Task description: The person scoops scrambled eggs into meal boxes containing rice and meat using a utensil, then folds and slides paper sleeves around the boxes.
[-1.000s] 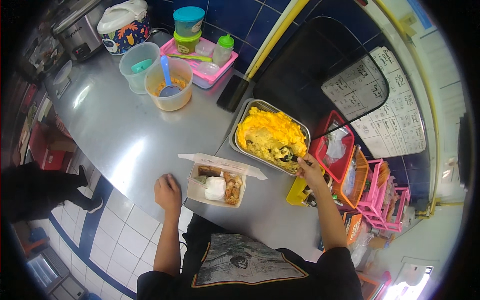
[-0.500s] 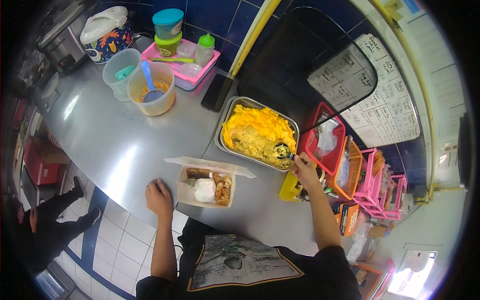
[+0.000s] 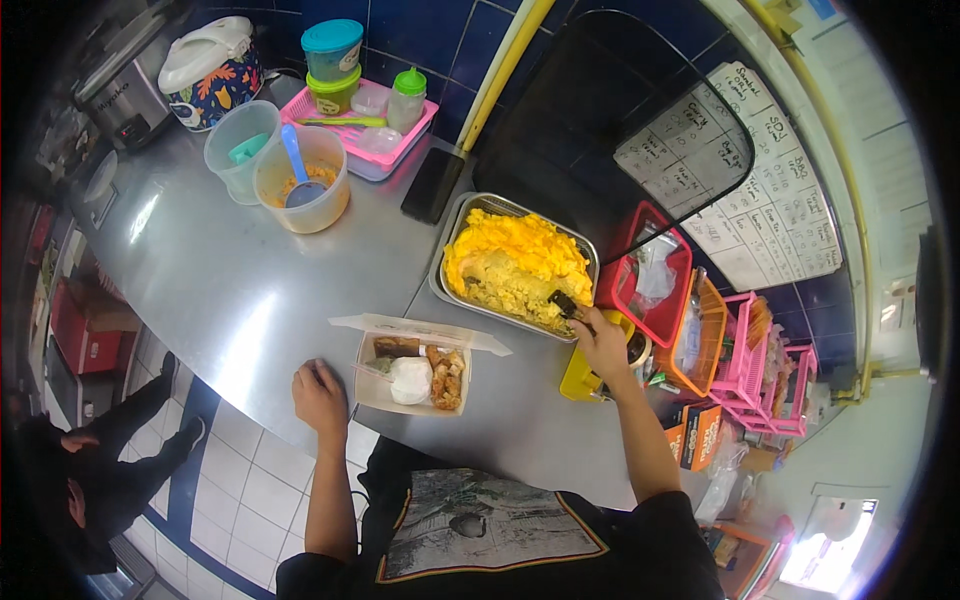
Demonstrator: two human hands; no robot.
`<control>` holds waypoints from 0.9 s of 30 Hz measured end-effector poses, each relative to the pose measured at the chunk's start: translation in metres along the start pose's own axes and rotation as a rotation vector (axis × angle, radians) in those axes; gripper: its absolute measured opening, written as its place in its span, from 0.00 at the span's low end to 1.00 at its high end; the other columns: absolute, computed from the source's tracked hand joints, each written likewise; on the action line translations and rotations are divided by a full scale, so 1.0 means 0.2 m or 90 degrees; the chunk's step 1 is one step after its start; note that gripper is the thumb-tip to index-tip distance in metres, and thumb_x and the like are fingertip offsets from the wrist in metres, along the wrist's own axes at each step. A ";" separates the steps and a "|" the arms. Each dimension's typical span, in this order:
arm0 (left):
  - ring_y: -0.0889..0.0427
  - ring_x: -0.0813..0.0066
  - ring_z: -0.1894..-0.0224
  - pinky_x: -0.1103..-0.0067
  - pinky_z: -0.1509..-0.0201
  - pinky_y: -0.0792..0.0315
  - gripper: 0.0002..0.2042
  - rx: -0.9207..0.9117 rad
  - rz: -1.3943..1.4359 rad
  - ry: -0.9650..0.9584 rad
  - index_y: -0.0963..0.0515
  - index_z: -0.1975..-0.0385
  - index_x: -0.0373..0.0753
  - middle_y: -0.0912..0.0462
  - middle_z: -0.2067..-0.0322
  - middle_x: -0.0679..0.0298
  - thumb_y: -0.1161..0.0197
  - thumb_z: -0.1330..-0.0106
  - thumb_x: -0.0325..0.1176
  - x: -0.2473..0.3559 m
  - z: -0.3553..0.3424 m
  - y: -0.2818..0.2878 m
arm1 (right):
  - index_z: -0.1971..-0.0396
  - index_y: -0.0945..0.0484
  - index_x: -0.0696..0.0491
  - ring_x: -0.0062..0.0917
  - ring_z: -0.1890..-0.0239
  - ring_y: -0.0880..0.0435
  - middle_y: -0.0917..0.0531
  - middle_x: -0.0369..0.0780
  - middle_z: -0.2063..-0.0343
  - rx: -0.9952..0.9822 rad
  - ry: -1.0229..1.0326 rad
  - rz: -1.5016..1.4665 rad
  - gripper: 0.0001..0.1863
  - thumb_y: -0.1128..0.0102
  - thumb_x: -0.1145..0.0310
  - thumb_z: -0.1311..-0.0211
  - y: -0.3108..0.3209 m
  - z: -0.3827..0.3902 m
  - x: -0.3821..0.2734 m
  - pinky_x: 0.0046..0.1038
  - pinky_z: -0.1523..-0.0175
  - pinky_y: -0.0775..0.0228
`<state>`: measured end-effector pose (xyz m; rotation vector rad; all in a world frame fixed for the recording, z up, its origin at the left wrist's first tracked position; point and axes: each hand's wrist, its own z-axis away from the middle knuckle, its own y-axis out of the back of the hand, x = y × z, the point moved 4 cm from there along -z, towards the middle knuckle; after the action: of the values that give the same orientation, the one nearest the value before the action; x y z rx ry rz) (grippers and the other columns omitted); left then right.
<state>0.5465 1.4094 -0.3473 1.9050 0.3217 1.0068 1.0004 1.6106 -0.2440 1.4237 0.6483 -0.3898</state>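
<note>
My right hand (image 3: 602, 345) is closed round a black spoon (image 3: 566, 303) and holds it over the near right corner of a metal tray (image 3: 597, 262). The spoon's dark back faces up. Bright yellow scrambled egg (image 3: 520, 238) fills the far part of the tray, with paler crumbled egg (image 3: 510, 294) along the near side. My left hand (image 3: 318, 396), fingers curled and nothing visible in them, rests at the counter's edge. Beside it is an open paper food box (image 3: 410, 408) holding a white mound of rice (image 3: 411, 381), browned fried pieces (image 3: 445, 378) and a brown slab (image 3: 396, 346).
A red basket (image 3: 672, 290), an orange basket (image 3: 706, 335) and a yellow tray (image 3: 580, 378) stand right of the metal tray. Farther left are a plastic tub (image 3: 330, 205) with a blue ladle, a pink tray (image 3: 400, 150) and a rice cooker (image 3: 210, 75). Someone's legs (image 3: 140, 480) show lower left.
My right hand has turned the spoon over and shifted slightly left and nearer; the egg in its bowl is out of sight. My left hand stays put. The other person's legs have moved slightly.
</note>
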 end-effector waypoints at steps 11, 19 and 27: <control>0.18 0.55 0.61 0.61 0.59 0.25 0.11 -0.023 -0.007 0.018 0.20 0.61 0.39 0.18 0.65 0.59 0.44 0.25 0.40 0.01 -0.01 0.01 | 0.44 0.20 0.53 0.31 0.75 0.11 0.11 0.47 0.67 -0.054 -0.024 0.038 0.21 0.36 0.57 0.31 0.03 -0.01 -0.08 0.33 0.63 0.21; 0.18 0.57 0.63 0.63 0.61 0.26 0.10 -0.005 -0.008 -0.003 0.21 0.63 0.40 0.19 0.67 0.60 0.43 0.25 0.39 0.01 0.00 0.01 | 0.57 0.20 0.52 0.46 0.63 0.14 0.14 0.47 0.69 -0.102 0.124 0.204 0.16 0.39 0.54 0.31 0.00 -0.09 -0.20 0.45 0.59 0.24; 0.19 0.57 0.65 0.63 0.63 0.26 0.10 0.007 -0.001 -0.010 0.21 0.63 0.40 0.19 0.68 0.61 0.42 0.25 0.39 0.03 -0.01 0.01 | 0.66 0.25 0.54 0.49 0.65 0.16 0.16 0.49 0.71 -0.201 0.182 0.233 0.15 0.39 0.56 0.32 -0.03 -0.13 -0.28 0.48 0.60 0.26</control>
<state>0.5489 1.4128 -0.3414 1.9212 0.3204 0.9912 0.9488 1.6273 -0.2145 1.2676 0.6305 0.2021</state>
